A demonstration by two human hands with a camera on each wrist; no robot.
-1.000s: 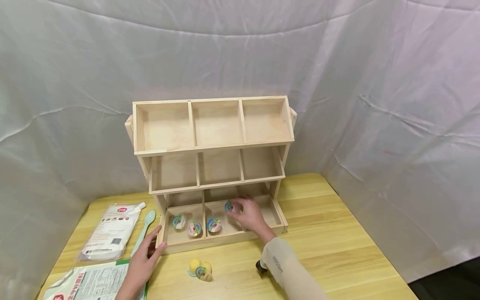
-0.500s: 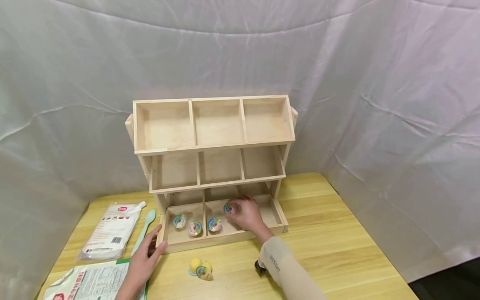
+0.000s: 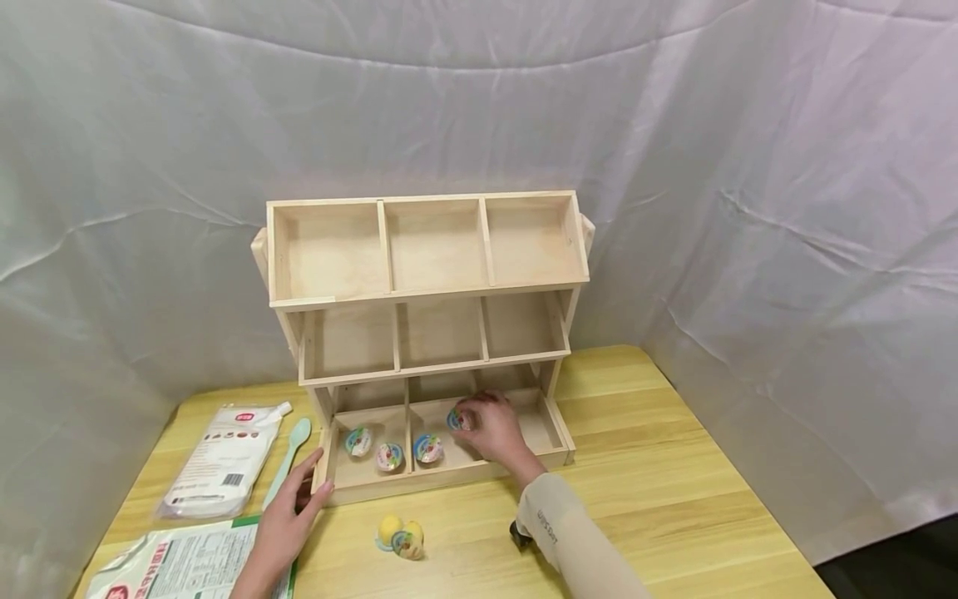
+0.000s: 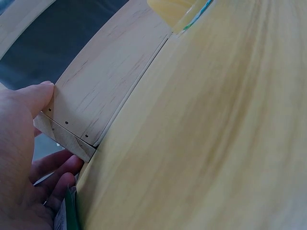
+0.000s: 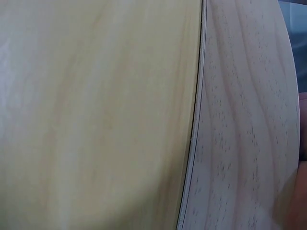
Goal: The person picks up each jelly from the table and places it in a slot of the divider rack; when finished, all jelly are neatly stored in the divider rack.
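Note:
A three-tier wooden display rack stands on the table, each tier split into compartments. My right hand pinches a small jelly cup with a printed blue lid, low in the bottom tier's middle compartment. Another jelly cup lies in that compartment's front left. Two more, one jelly cup behind and one pinkish jelly cup in front, rest in the left compartment. My left hand grips the rack's front left corner, thumb on the front board, fingers round the side.
Yellow jelly cups lie on the table before the rack. At left are a white pouch, a pale green spoon and a green-and-white printed bag. Grey curtains hang behind and at the sides.
My right hand has shifted very slightly with the jelly cup, which sits a touch further left and lower. My left hand keeps its place on the rack's corner.

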